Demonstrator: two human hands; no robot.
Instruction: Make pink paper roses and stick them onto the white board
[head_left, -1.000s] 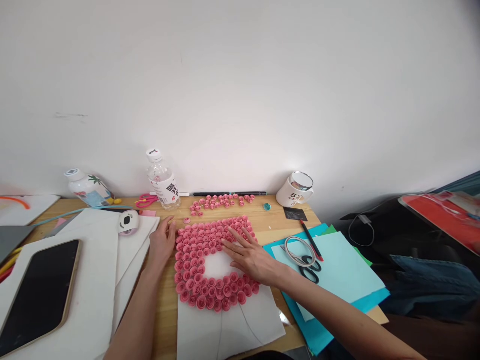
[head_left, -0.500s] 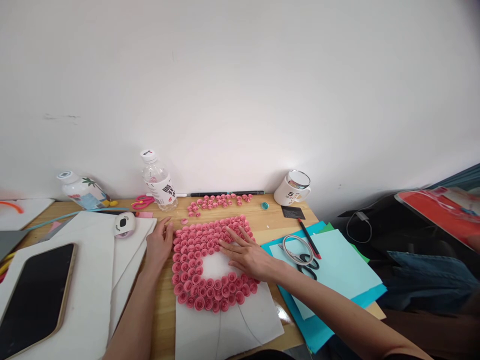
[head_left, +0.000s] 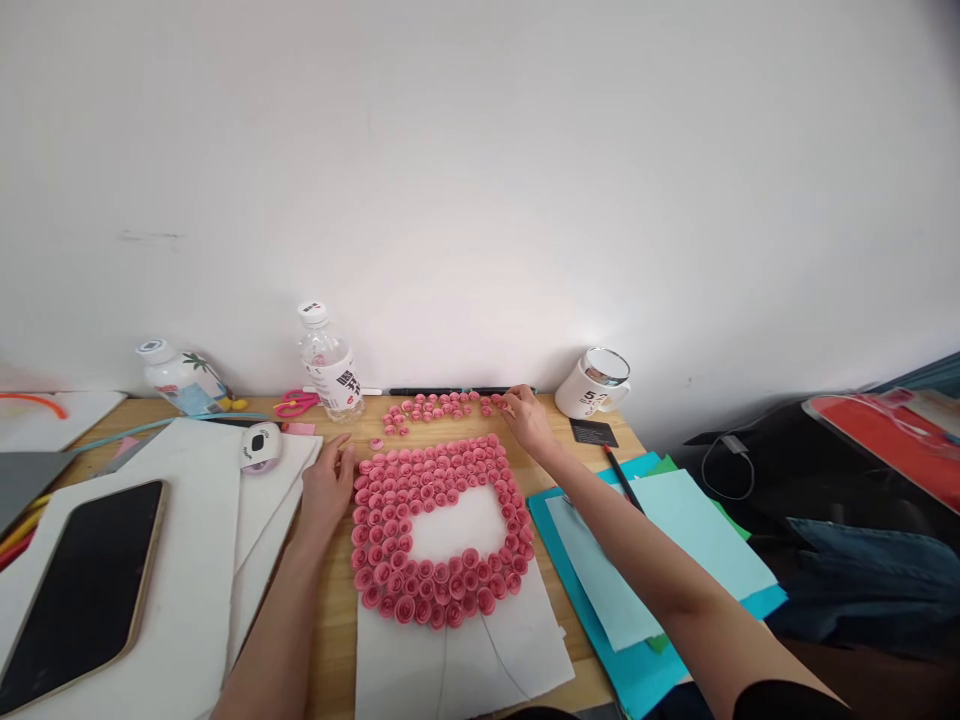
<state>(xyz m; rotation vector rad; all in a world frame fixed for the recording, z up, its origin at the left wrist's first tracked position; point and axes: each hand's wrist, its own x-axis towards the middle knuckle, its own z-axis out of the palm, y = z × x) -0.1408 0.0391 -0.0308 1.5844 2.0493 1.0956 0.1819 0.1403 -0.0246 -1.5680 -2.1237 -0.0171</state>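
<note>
A white board [head_left: 397,665] lies on the table, covered with rows of pink paper roses [head_left: 420,585] around a bare white patch. Thin lines run down its lower part. Beyond it lies a loose strip of smaller pink paper roses [head_left: 442,405]. At the right end of that strip, my right hand [head_left: 529,420] pinches a small rose, which its fingertips mostly hide. My left hand [head_left: 328,487] rests on the table at the board's left edge, its fingers loosely bent and apart, with nothing in them. One single rose [head_left: 376,444] lies near its fingertips.
A plastic bottle [head_left: 334,375], white bottle [head_left: 184,380] and mug [head_left: 592,385] stand by the wall. Pink scissors [head_left: 296,403] and black pens [head_left: 427,391] lie there too. Left are a phone [head_left: 86,585] and white sheets; right, blue paper [head_left: 652,690] under my forearm.
My right hand has left the roses on the board and moved up to the right end of the loose strip. My left hand stays beside the board. The view has shifted slightly.
</note>
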